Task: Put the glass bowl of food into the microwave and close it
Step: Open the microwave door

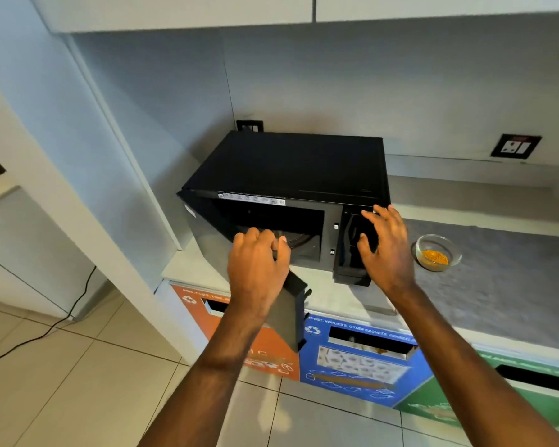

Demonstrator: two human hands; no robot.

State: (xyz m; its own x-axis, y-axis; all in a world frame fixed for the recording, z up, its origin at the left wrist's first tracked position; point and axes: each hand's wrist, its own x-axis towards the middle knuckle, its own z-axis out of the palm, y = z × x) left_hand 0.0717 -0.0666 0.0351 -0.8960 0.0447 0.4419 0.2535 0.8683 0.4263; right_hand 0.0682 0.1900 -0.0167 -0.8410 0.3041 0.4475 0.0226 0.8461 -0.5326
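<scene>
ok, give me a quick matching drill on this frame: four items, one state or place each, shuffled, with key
Items
1. glass bowl
2. microwave door
3. left hand
4. right hand

States or places
A. swung open, edge toward the camera
B. on the grey counter, right of the microwave
C. fingers spread, at the control panel
D. curled over the top edge of the door

Pairs: 1-B, 2-A, 3-D, 4-C
</scene>
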